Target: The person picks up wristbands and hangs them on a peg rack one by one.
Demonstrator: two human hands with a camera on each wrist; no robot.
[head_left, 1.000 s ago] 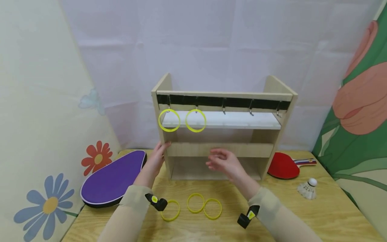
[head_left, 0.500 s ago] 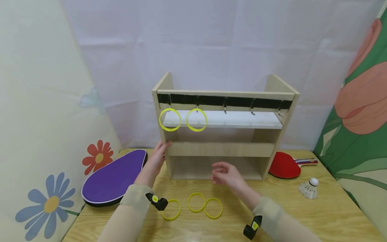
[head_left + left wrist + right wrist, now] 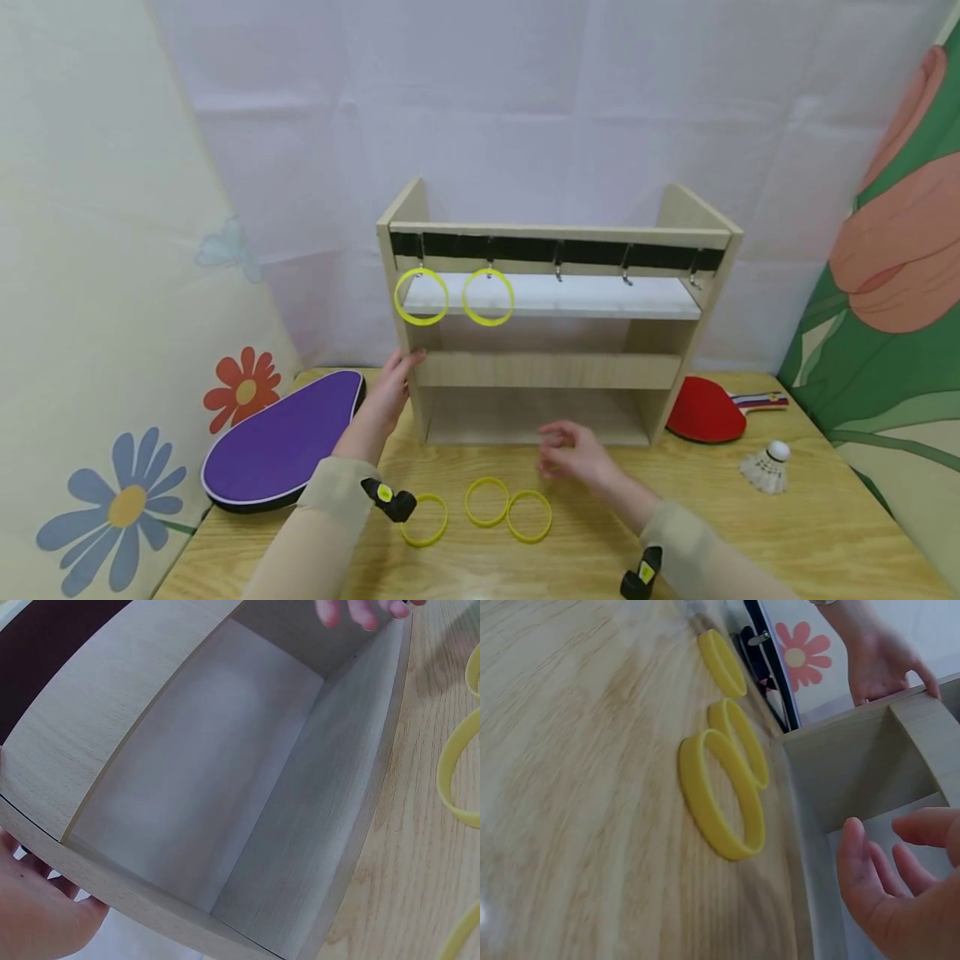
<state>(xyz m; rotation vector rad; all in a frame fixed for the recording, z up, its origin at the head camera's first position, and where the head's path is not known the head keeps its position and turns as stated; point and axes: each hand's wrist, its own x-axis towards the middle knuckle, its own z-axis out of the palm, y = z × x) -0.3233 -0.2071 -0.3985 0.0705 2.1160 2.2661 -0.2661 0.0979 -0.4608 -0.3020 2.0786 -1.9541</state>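
My left hand (image 3: pixel 386 396) grips the left side panel of a pale wooden shelf (image 3: pixel 547 371), thumb over the front edge and fingers along the outer face. Two yellow rings (image 3: pixel 422 297) hang from the two leftmost hooks under the shelf's top rail. Three more yellow rings (image 3: pixel 529 517) lie flat on the table in front of it. Loosely bent and holding nothing, my right hand (image 3: pixel 576 454) hovers before the bottom compartment, to the right of those rings. In the right wrist view its fingers (image 3: pixel 855 862) stand apart from the thumb.
Three bare hooks (image 3: pixel 627 271) line the right part of the black strip (image 3: pixel 592 252). A purple paddle case (image 3: pixel 288 442) lies left of the shelf. To the right are a red table tennis bat (image 3: pixel 705 412) and a shuttlecock (image 3: pixel 767 467) on the wooden table (image 3: pixel 817 542).
My right hand has come down from the shelf's middle board toward the tabletop, moving slightly right. The left hand stays on the side panel, and the rings have not moved.
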